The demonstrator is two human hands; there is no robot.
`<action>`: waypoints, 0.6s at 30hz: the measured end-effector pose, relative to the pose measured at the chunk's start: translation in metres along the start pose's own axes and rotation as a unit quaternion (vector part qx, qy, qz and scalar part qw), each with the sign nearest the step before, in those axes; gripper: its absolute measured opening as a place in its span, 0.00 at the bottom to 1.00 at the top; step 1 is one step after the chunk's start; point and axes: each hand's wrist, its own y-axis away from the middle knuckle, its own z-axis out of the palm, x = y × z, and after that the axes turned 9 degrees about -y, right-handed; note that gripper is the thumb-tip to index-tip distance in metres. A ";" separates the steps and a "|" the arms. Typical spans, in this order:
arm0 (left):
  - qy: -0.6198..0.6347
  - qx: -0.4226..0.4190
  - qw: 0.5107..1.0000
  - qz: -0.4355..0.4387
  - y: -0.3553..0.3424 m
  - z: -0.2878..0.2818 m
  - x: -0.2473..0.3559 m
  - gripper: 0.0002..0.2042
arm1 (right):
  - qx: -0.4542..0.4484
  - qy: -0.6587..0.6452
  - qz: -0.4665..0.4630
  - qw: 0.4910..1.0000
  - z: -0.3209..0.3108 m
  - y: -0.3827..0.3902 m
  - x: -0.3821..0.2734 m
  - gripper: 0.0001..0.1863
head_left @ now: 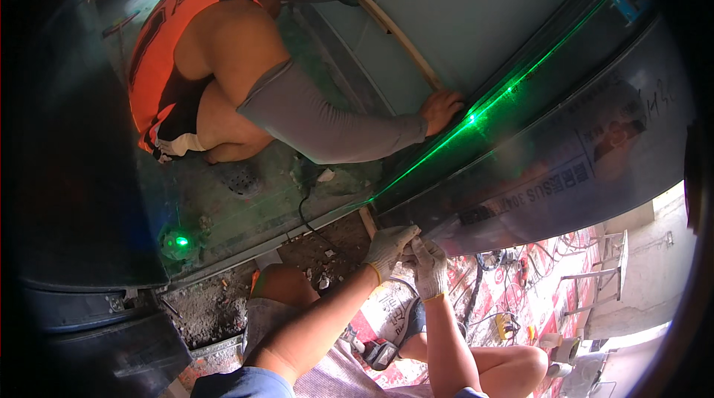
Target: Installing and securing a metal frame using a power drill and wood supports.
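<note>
My gloved left hand [388, 248] and gloved right hand [428, 268] meet at the lower left corner of a long, film-covered metal panel [535, 182]. Both have bent, closed fingers; what lies between them is too small to make out. A short wooden strip [367, 219] stands just behind my left hand. Below my hands, near my legs, a cordless power tool [379, 352] lies on the floor covering. A green laser line [509, 89] runs along the dark channel above the panel.
A co-worker in an orange vest [175, 33] squats at upper left, a sleeved arm reaching to a wooden batten [401, 45]. A green laser unit [178, 242] sits left. Rubble [208, 312] fills a trench below it. Cables [483, 309] and a metal stand [610, 271] are at right.
</note>
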 end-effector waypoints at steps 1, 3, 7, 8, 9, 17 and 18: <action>-0.001 -0.002 1.000 0.000 0.000 0.000 0.000 0.14 | 0.000 -0.001 -0.002 1.000 -0.001 0.000 0.001 0.19; -0.003 -0.005 1.000 -0.001 -0.001 -0.001 -0.001 0.14 | -0.008 0.001 0.001 1.000 -0.005 0.001 0.000 0.19; -0.018 0.002 1.000 -0.002 -0.001 -0.001 -0.002 0.15 | -0.002 0.010 -0.003 1.000 -0.004 0.001 0.000 0.19; -0.023 0.005 1.000 -0.001 -0.001 0.000 -0.002 0.15 | -0.002 0.010 -0.003 1.000 -0.004 0.001 0.000 0.19; -0.024 0.004 1.000 -0.001 0.000 0.001 -0.001 0.15 | -0.003 0.005 0.001 1.000 -0.004 0.002 -0.001 0.19; -0.030 0.002 1.000 0.004 0.004 0.000 -0.001 0.15 | -0.010 -0.010 0.009 1.000 -0.010 0.003 0.006 0.21; -0.030 0.004 1.000 0.001 0.004 0.000 -0.002 0.15 | -0.002 0.000 0.004 1.000 -0.007 0.004 0.005 0.20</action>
